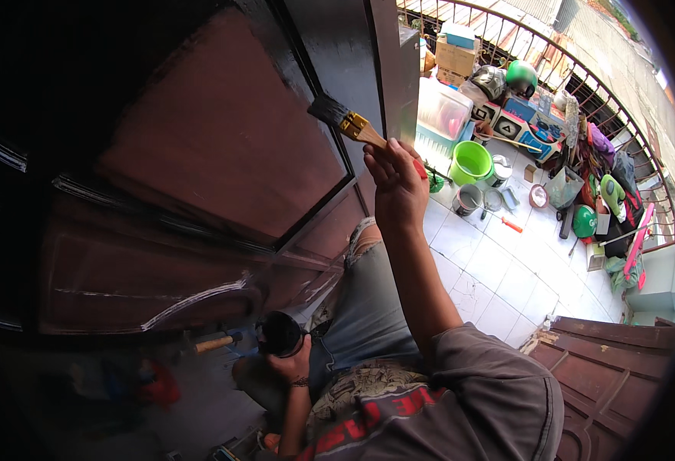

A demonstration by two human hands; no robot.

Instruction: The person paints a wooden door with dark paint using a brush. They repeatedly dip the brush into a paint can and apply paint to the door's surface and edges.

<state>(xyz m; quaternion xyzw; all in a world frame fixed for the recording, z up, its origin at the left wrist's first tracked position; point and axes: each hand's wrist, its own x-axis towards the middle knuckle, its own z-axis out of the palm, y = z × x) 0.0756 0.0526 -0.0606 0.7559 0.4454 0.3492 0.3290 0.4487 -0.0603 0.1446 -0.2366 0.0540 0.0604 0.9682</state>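
Note:
My right hand (400, 187) is raised, its fingers closed round the wooden handle of a paintbrush (360, 127). The brush has a yellow metal band and dark, paint-coated bristles. Those bristles lie over the panelled door (222, 138) close to its dark frame strip; whether they touch it I cannot tell. Low by my knee, my left hand (296, 363) is wrapped round a dark round paint container (280, 335), whose inside looks black. The door's panels are reddish brown, while much of the framing around them is glossy black.
Behind my right arm, a green bucket (472, 160), a grey paint pot (468, 200) and an orange-handled tool (512, 225) sit on white tiles. Boxes, helmets and bags line a curved railing (537, 42). Another brown panelled door (606, 376) is at lower right.

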